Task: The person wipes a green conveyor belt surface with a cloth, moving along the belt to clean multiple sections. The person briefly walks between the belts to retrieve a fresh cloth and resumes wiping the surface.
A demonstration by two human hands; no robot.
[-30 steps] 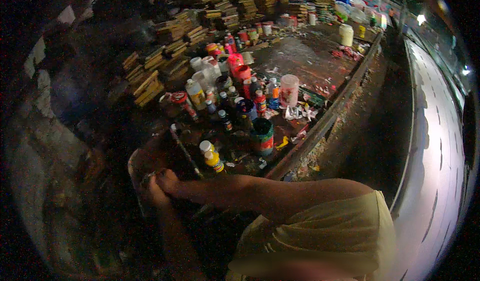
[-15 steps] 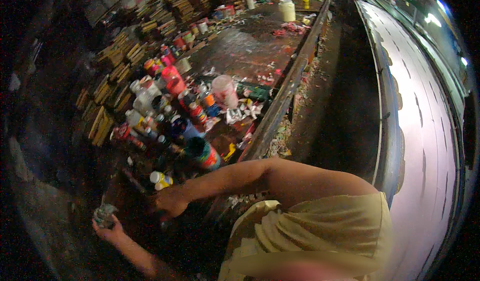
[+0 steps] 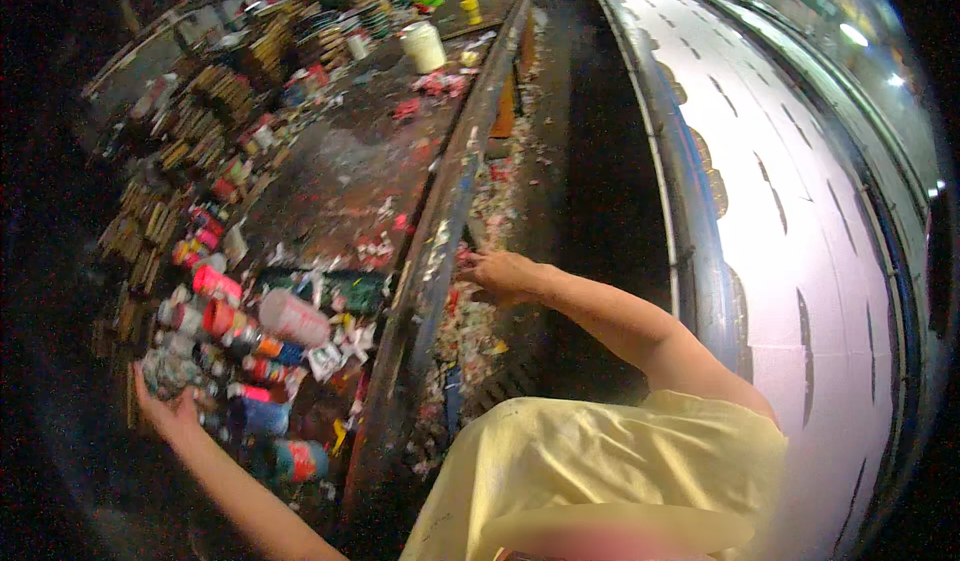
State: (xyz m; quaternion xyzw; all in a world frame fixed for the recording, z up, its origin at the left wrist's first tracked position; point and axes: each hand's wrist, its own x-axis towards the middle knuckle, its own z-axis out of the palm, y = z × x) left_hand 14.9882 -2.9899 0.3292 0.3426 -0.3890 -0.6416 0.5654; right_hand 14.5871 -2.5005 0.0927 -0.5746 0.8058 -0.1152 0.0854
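Note:
At the left, beside the cluster of bottles, my left hand [image 3: 177, 413] is closed around a crumpled grey-green wad [image 3: 170, 373]; whether it is cloth or plastic I cannot tell. My right hand [image 3: 508, 274] reaches past the long table edge [image 3: 430, 231], over a strip of scraps [image 3: 470, 326]. Its fingers are partly stretched out, and nothing shows in them. Between my arms a cloudy pink tub [image 3: 294, 318], a blue container [image 3: 262, 413] and a dark green jar with a red label [image 3: 300, 459] stand on the stained table [image 3: 330, 176].
Stacks of wooden pieces [image 3: 220, 96] line the table's far left side. A large cream jar [image 3: 423, 48] stands at the back near red rags [image 3: 440, 83]. On the right runs a long, pale printing table [image 3: 790, 261], beyond a dark aisle [image 3: 610, 181].
My view has swung to the right. My right hand has gone from beside a white-and-yellow bottle to the scraps past the table edge. My left hand still grips the grey-green wad.

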